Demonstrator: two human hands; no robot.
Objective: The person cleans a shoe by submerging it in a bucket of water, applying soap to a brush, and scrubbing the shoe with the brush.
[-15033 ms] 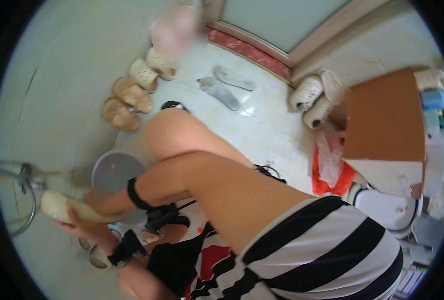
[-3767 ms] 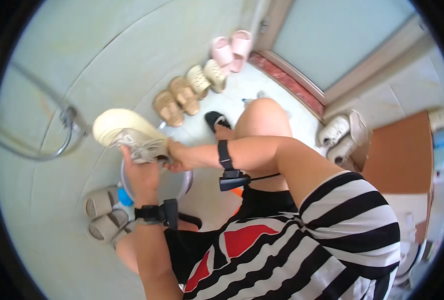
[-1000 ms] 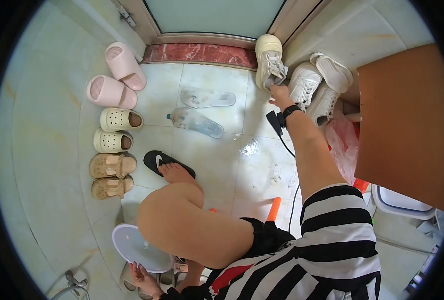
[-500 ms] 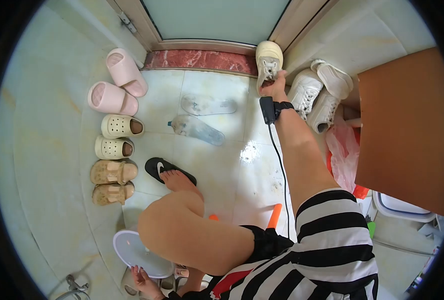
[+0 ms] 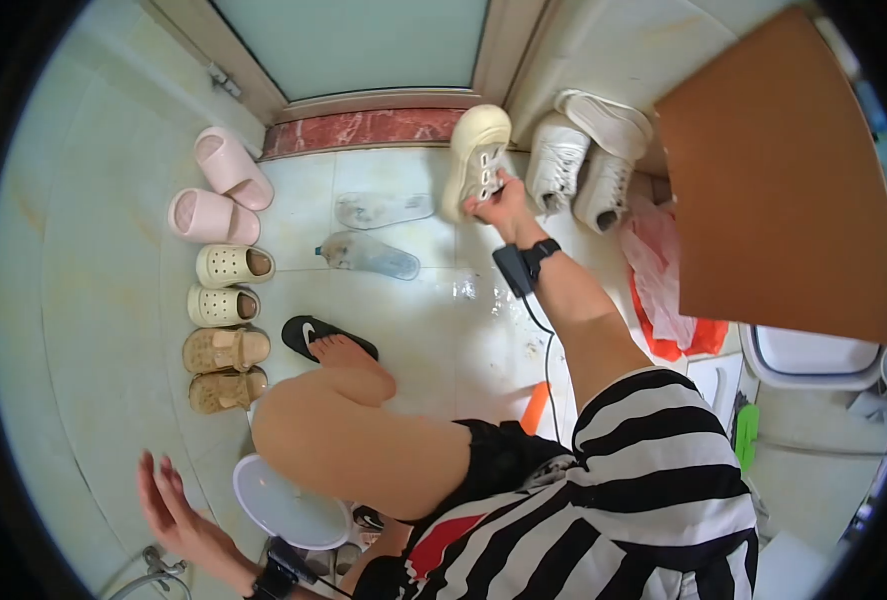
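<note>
My right hand point(image 5: 504, 208) grips a cream lace-up sneaker point(image 5: 477, 160) by its heel opening. The sneaker's toe points at the door sill, and its thick sole faces partly left. Right of it stand white sneakers point(image 5: 558, 160), with another pale shoe or sole point(image 5: 606, 120) lying across their top. My left hand point(image 5: 179, 515) is raised at the lower left, fingers apart, holding nothing. It hovers left of a round basin point(image 5: 289, 505), near a metal tap point(image 5: 159, 565) on the wall. Two clear insoles point(image 5: 369, 255) lie on the floor tiles.
Pink slides point(image 5: 229, 170), cream clogs point(image 5: 226, 305) and tan sandals point(image 5: 226, 350) line the left wall. A cardboard box point(image 5: 779, 190) stands at the right above a red and clear bag point(image 5: 659, 280). My foot wears a black slipper point(image 5: 304, 335). A frosted door point(image 5: 364, 45) is at the top.
Both hands were on the sneaker beside the basin earlier; it is now near the door, in my right hand only. Since half a second ago its sole has tilted left, and my left hand has risen leftward.
</note>
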